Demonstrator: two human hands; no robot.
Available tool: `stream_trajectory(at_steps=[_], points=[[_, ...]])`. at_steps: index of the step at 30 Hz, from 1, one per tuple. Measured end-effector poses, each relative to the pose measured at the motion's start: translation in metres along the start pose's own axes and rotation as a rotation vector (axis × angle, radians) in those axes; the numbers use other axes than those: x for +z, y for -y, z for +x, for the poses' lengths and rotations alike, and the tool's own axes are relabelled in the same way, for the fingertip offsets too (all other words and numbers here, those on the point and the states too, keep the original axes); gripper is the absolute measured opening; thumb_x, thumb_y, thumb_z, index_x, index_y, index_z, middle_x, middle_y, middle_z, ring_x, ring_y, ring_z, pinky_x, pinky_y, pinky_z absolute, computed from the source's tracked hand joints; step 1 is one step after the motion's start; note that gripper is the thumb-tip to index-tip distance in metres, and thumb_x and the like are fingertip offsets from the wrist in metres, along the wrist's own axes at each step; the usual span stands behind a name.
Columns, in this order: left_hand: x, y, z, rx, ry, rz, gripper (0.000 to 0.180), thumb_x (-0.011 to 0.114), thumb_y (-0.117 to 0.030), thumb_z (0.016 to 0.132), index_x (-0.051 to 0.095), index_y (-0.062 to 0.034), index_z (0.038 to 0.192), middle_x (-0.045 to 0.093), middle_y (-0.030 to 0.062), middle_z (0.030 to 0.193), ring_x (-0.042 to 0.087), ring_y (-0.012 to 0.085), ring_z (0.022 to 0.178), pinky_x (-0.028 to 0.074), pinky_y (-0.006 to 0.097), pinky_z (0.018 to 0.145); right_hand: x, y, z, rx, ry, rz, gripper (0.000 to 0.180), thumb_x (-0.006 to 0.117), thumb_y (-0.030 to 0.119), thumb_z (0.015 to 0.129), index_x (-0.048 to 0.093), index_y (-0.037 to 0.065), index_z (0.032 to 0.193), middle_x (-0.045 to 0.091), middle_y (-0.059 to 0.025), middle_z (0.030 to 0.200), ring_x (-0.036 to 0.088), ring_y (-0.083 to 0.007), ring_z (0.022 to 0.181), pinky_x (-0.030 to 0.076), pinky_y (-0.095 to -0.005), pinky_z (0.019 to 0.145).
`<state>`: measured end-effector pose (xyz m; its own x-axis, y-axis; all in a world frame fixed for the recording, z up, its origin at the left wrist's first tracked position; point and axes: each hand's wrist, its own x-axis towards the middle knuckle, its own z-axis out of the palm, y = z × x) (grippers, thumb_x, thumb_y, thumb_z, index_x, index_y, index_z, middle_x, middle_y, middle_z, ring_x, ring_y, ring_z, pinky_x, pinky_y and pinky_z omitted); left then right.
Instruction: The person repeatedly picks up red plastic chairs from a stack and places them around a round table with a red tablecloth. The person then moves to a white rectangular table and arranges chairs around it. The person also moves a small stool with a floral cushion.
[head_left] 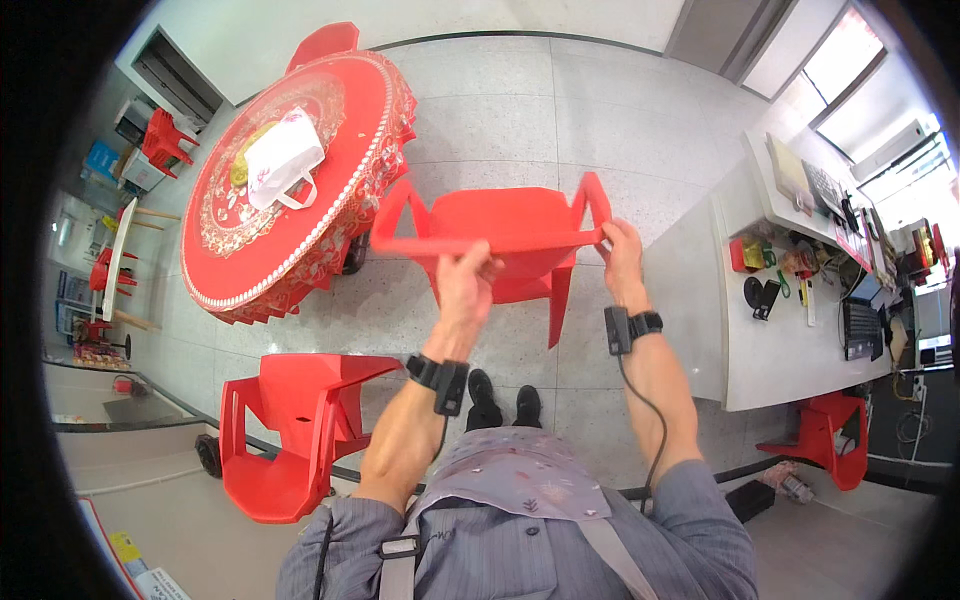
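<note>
Red armchair is occupying the middle of the view, ahead of the person, between a round table and a white counter; I cannot tell whether all its legs are touching the grey tiled floor. The left hand is gripping the chair's near edge, a little left of its middle, with the fingers curling against the red plastic. The right hand is pinching the right corner of that same edge, its fingers bending around it, though I cannot tell how far they are reaching underneath. Both forearms are stretching forward, each wearing a black wrist device just below the hand. The left end of the near edge is showing slightly blurred.

To the left, the table is wearing a red cloth with a patterned border, and a white bag is resting on it, partly covering something yellow. A second red chair is standing at the lower left, near the left forearm. On the right, green-handled scissors and a black keyboard are lying on the counter, and a third red chair is standing just beside its lower end
</note>
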<state>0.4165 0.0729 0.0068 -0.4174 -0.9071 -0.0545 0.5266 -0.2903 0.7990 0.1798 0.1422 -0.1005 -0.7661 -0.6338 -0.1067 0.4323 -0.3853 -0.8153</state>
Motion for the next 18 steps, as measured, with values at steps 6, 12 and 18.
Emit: stream_trajectory(at_steps=[6, 12, 18], points=[[-0.067, 0.104, -0.029, -0.43, -0.023, -0.144, 0.012, 0.057, -0.015, 0.094, 0.063, -0.006, 0.097, 0.066, 0.0056, 0.09, 0.064, 0.0187, 0.097, 0.052, 0.032, 0.08, -0.028, -0.061, -0.085, 0.312, 0.095, -0.015, 0.044, 0.064, 0.035, 0.09, 0.052, 0.005, 0.12, 0.059, -0.0039, 0.103, 0.057, -0.0145, 0.09, 0.048, -0.0327, 0.077], [-0.078, 0.141, -0.089, -0.876, 0.194, 0.002, 0.016, 0.054, -0.026, 0.097, 0.061, -0.0121, 0.102, 0.064, -0.001, 0.096, 0.059, 0.0122, 0.088, 0.046, 0.027, 0.076, -0.027, -0.095, -0.148, 0.57, 0.099, -0.139, 0.042, 0.064, 0.031, 0.091, 0.052, 0.004, 0.12, 0.062, -0.0087, 0.113, 0.062, -0.0181, 0.094, 0.051, -0.0356, 0.077], [-0.186, 0.067, -0.097, -0.841, 0.088, 0.437, 0.012, 0.058, -0.021, 0.094, 0.061, -0.0098, 0.093, 0.064, 0.0026, 0.084, 0.061, 0.014, 0.075, 0.048, 0.028, 0.066, -0.051, -0.124, -0.172, 0.577, 0.036, -0.056, 0.04, 0.064, 0.026, 0.09, 0.053, 0.002, 0.119, 0.063, -0.0098, 0.111, 0.064, -0.0188, 0.095, 0.053, -0.0375, 0.08]])
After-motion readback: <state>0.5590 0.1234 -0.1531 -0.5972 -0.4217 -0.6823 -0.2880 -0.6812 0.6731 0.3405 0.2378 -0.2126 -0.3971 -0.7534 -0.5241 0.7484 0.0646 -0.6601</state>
